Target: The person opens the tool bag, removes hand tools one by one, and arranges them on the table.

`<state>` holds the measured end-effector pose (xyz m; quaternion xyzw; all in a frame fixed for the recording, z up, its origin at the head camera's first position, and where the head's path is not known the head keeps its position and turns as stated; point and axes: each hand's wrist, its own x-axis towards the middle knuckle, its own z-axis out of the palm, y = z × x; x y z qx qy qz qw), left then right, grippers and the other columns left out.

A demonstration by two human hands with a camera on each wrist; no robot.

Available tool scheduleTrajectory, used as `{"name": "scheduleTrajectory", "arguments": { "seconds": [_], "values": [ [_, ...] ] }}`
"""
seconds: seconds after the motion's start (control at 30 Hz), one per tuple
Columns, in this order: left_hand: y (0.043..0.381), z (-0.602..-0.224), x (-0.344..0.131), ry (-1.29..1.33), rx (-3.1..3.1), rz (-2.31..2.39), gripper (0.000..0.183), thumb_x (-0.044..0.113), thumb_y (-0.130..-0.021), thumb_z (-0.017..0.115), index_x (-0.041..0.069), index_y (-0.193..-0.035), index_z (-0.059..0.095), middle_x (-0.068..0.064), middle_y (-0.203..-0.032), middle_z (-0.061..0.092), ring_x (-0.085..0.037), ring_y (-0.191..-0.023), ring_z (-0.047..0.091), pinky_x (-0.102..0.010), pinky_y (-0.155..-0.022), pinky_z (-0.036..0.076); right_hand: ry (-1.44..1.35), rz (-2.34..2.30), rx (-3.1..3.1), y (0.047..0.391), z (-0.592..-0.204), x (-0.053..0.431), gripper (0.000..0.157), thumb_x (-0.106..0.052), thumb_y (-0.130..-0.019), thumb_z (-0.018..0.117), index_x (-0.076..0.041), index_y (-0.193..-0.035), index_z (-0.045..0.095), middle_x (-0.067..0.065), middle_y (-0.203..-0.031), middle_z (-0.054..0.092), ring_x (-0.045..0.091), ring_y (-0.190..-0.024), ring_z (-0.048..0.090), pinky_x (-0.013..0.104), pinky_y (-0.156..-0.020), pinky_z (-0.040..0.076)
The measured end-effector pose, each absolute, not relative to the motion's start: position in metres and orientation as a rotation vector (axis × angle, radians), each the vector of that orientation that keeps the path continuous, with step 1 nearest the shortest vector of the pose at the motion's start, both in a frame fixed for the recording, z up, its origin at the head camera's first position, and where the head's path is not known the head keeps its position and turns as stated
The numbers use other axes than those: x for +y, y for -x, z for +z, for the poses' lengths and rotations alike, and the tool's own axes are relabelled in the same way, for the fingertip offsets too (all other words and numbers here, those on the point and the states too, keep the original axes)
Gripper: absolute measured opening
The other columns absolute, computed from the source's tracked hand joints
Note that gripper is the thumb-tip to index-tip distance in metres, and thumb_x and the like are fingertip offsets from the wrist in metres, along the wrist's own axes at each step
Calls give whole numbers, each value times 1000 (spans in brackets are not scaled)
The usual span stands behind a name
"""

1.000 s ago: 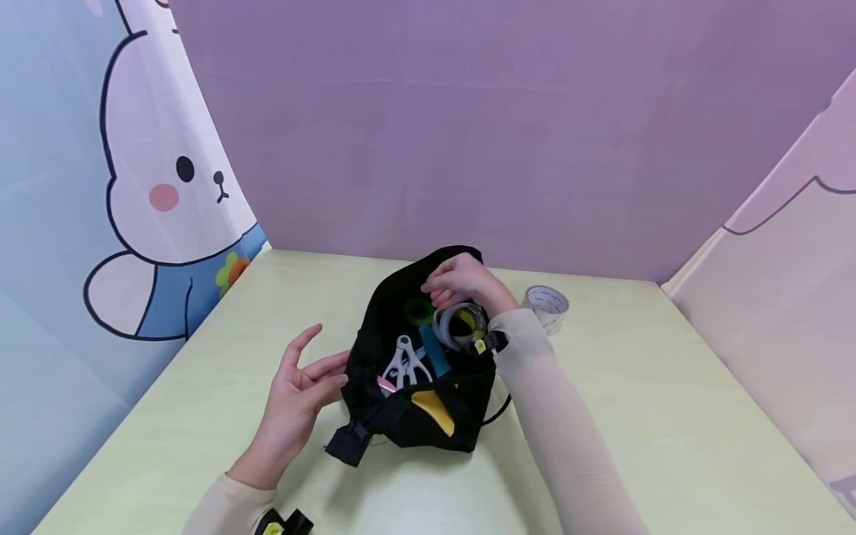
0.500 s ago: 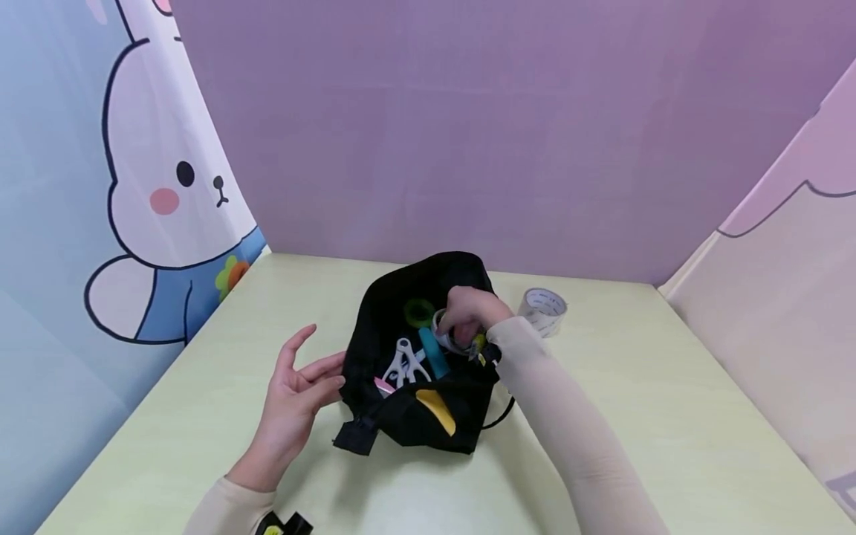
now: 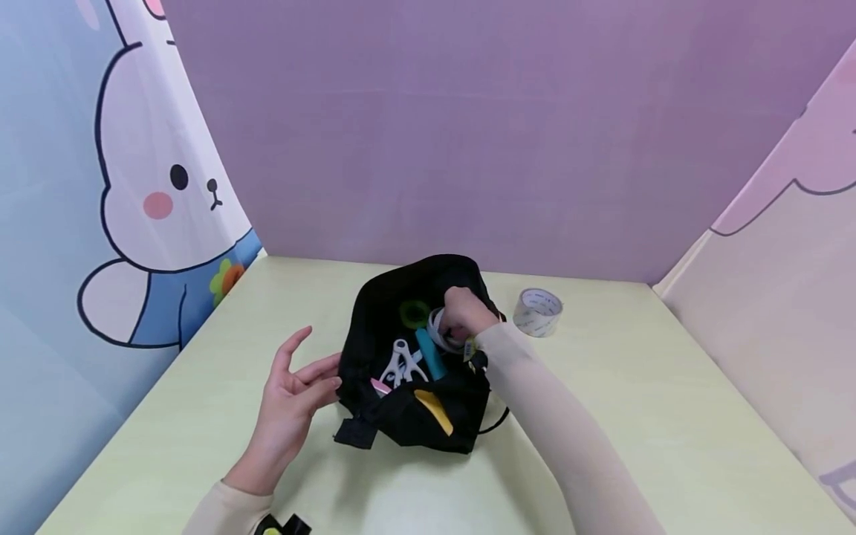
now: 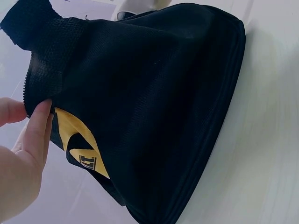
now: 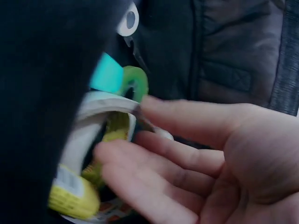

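A black zip bag (image 3: 371, 312) gapes wide on the table. My left hand (image 3: 294, 390) pinches its left rim by the zip, one finger raised. Inside the bag, my right hand (image 3: 468, 312) holds the rim of a whitish tape roll (image 5: 81, 130), thumb outside and fingers through the ring. A yellow thing with a printed label (image 5: 77, 196) shows at that roll's lower edge. Beside it lie a green tape roll (image 3: 414, 313), a teal bar-shaped item (image 3: 430, 355), a white scissor-shaped tool (image 3: 401, 364) and a pink item (image 3: 380, 386).
A clear tape roll (image 3: 537, 313) stands on the pale table (image 3: 635, 386) right of the bag. A thin black cord (image 3: 496, 426) loops from the bag's right side. Behind the table rises a purple backdrop (image 3: 435, 148), with printed cloths on both sides.
My right hand has moved down into the bag and taken hold of the whitish tape roll. The left hand stays at the bag's rim.
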<state>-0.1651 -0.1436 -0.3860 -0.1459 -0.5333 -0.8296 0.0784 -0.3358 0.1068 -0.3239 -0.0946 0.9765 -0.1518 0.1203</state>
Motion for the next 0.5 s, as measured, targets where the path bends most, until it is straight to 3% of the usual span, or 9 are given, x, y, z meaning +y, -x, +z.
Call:
{"name": "scheduleTrajectory", "arguments": {
  "seconds": [0.3,0.5],
  "values": [
    [165,-387,-144,447,-1584,-2495,72,-21,-89,52,22,-143,32,0,-109,74,-10,-91,71,-27,-74,57,262,-697,2817,333,-336,101,37,-6,-85,77,-7,-57,52,7,-51,51,16,-44,50,27,-47,43],
    [167,-387,-144,460,-1576,-2498,72,-21,-89,52,21,-144,32,-1,-110,74,-11,-92,71,-27,-74,57,274,-729,2816,331,-335,100,45,-1,-87,69,-11,-54,41,2,-47,39,16,-42,43,28,-46,38]
  ]
}}
